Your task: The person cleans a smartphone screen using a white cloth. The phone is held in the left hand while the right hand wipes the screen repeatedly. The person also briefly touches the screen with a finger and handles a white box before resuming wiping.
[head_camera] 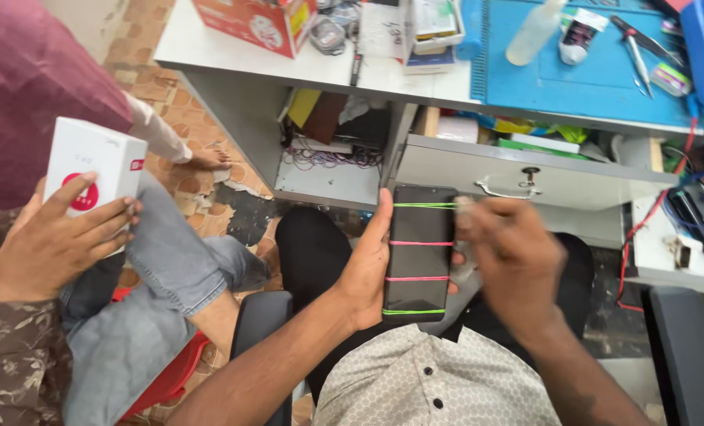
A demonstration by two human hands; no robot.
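So the left hand (365, 272) was wrapped around a dark smartphone (419, 248), holding it upright by its left edge over the lap, fingers clamped on it from behind. Four rubber bands (420, 278) ran across the glass, green at top and bottom, two pink ones in between. The right hand (510, 256) was at the phone's right edge, up near the top green band, fingertips pinched together there; it's blurred, so I can't tell if it really had the band or was just touching it.

Looked to me like the banding stage, squeezing the screen down onto the body. I'd say the next move needs the phone held dead still while that top band gets seated flat, not twisted.

Over on the left, another person's hand (48, 244) held a small white box (92, 170). Farther off sat a white workbench (234, 67) with an open drawer (517, 177) and a blue mat (604, 75) with tweezers (636, 47) on it.
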